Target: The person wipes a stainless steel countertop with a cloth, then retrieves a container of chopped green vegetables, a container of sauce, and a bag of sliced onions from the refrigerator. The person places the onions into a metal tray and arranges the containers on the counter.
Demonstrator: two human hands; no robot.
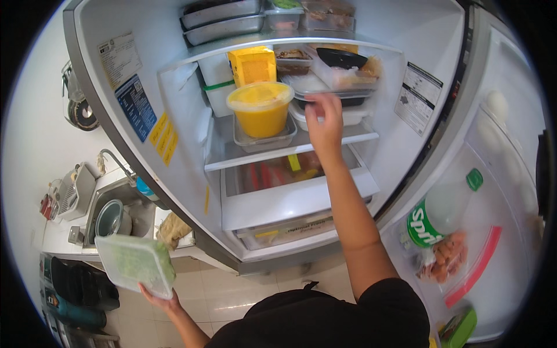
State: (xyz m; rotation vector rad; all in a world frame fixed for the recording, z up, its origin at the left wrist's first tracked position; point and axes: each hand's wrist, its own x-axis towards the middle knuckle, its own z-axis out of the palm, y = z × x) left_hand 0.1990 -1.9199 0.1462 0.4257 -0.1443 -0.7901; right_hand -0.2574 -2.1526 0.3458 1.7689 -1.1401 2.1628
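In my left hand [163,300] is a translucent lidded plastic container [135,265] with light green contents, tilted away from my body at the lower left. My right hand [325,117] reaches inside the open refrigerator, slightly blurred, with a gap between thumb and fingers. Behind it stand a black container with a clear lid [352,99] and a white container [354,117] under it; whether the fingertips touch them I cannot tell. Just left of that hand, a round tub of yellow contents [261,111] rests on a flat clear container [267,141].
Metal trays [222,21] occupy the upper shelf [278,40]. A yellow box [252,65] stands behind the tub. The open door [513,174] at right holds a Sprite bottle [435,217], a zip bag [474,269] and eggs [496,106]. At left is a sink [143,217].
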